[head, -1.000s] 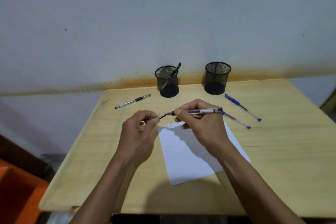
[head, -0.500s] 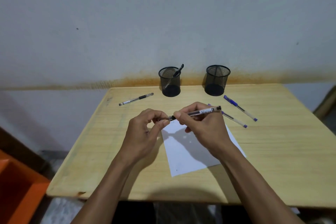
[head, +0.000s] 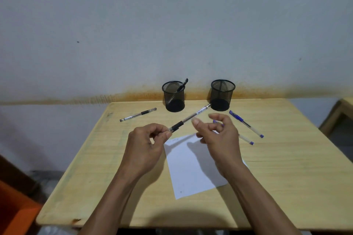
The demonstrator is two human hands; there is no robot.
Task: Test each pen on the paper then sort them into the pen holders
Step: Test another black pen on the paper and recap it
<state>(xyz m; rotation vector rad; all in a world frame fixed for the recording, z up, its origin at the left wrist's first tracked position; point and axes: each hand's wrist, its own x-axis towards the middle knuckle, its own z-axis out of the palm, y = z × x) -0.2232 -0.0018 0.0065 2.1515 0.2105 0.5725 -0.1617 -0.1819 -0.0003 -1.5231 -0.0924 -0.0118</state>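
I had only one view, from the camera worn on the person's head. It looked forward and down over the wooden table, close enough that both forearms ran in from the bottom edge. The fingers sat near the middle of the picture; beyond them lay the table's far edge and the grey wall, filling the upper half.

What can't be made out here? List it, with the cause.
Head view, the only one:
- Near blue pen: its far end is hidden behind the right hand.
- Pen in the left holder: the mesh obscures its lower part.
- Marks on the paper: too small to read.
- Tip of the held pen: covered by the left hand.
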